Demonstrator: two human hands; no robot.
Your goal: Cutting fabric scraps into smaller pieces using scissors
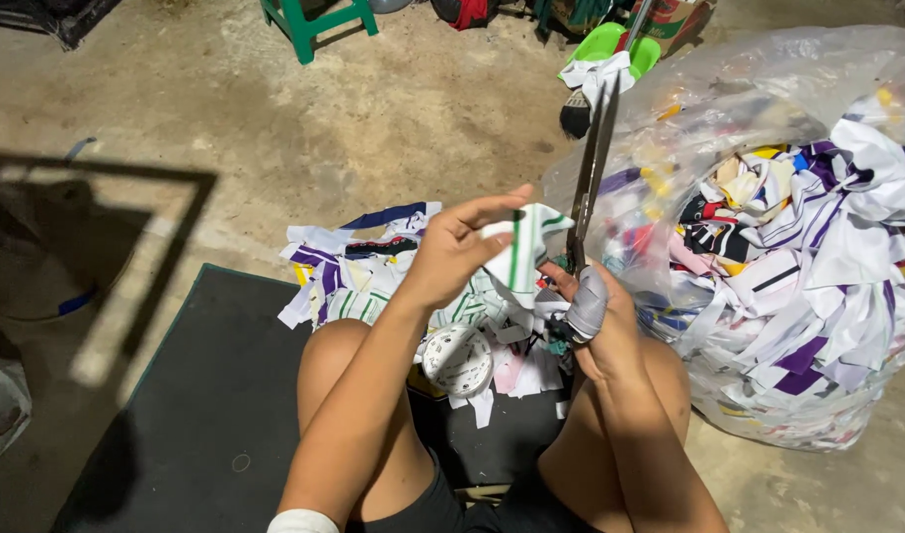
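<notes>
A person seated on a dark floor mat holds a white fabric scrap with a green stripe up in the left hand, fingers pinched on its left edge. The right hand, at four o'clock from the scrap, is clenched around the handles of long tailor's scissors. The blades run nearly upright, tips toward twelve o'clock, and stand just beside the scrap's right edge. Cut pieces lie heaped past the knees; a clear plastic bag of offcuts sits at three o'clock.
</notes>
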